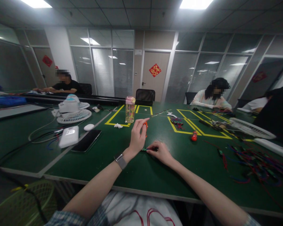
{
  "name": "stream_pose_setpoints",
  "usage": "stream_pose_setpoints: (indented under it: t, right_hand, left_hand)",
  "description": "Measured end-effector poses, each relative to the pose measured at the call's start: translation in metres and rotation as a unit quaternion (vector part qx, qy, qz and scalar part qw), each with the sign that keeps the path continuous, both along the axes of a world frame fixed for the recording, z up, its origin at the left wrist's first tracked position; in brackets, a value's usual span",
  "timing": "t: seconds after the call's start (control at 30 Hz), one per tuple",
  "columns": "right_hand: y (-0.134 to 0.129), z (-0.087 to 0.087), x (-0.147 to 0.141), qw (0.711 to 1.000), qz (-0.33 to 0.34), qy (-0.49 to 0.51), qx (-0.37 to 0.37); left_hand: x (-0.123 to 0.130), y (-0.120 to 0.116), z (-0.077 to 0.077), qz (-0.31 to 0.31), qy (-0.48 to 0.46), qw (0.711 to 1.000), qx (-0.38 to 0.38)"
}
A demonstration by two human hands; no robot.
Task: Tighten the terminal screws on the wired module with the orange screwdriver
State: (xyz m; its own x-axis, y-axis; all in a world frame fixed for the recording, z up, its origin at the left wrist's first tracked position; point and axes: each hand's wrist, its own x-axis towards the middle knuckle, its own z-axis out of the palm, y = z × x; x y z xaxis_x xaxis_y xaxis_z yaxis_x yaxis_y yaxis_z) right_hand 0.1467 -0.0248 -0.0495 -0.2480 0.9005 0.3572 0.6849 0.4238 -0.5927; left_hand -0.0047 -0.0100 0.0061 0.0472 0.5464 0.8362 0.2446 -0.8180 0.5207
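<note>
My left hand is closed around an orange-handled screwdriver, mostly hidden by the fingers. Its thin dark shaft points down at a small green circuit board on the table; whether the tip touches the board I cannot tell. To the right of the shaft, my right hand rests low over the tabletop. Its thumb and fingertips pinch the board's right end, where a bit of dark wire shows.
Right of my hands stand a small red object and a tangle of wired boards. A bottle is ahead. Left lie a phone, a white power bank and a fan. Other people sit across the green table.
</note>
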Motion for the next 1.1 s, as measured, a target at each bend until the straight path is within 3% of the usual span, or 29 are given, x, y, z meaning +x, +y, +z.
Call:
stream_pose_setpoints:
  t: [0.57, 1.1]
  right_hand:
    - [0.0000, 0.0012, 0.0005, 1.000, 0.006, 0.005, -0.006]
    - [0.0011, -0.0011, 0.0010, 1.000, 0.011, 0.010, -0.007]
  left_hand:
    - [0.0019, 0.0066, -0.0067, -0.005, -0.025, 0.999, -0.019]
    - [0.0000, 0.0037, -0.0030, 0.002, -0.010, 1.000, -0.005]
